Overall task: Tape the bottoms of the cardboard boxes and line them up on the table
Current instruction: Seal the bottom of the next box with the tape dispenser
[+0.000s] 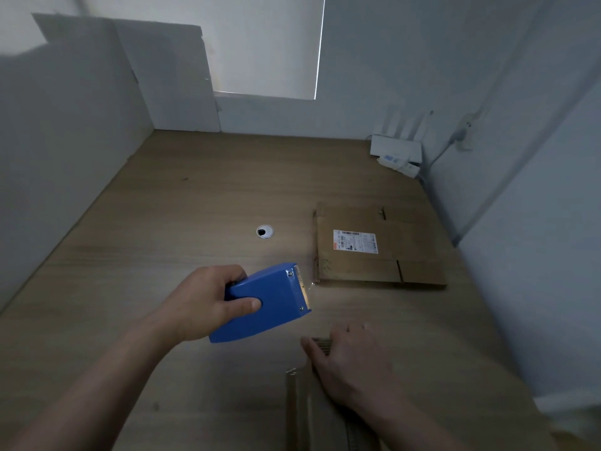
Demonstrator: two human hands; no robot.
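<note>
Blue tape dispenser [263,304]; brown flattened cardboard box [374,245] with white printed label [355,241]; light wood-grain bench [162,222]; white walls [65,125].

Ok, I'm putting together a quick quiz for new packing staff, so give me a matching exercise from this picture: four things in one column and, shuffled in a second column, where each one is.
Things:
1. tape dispenser
2. flat cardboard box
3. router
4. cable hole

Places:
A. far right corner of the table
B. middle of the table
C. gripped in the left hand
D. lying on the table's right side, label up

Pairs: 1-C, 2-D, 3-A, 4-B.
</note>
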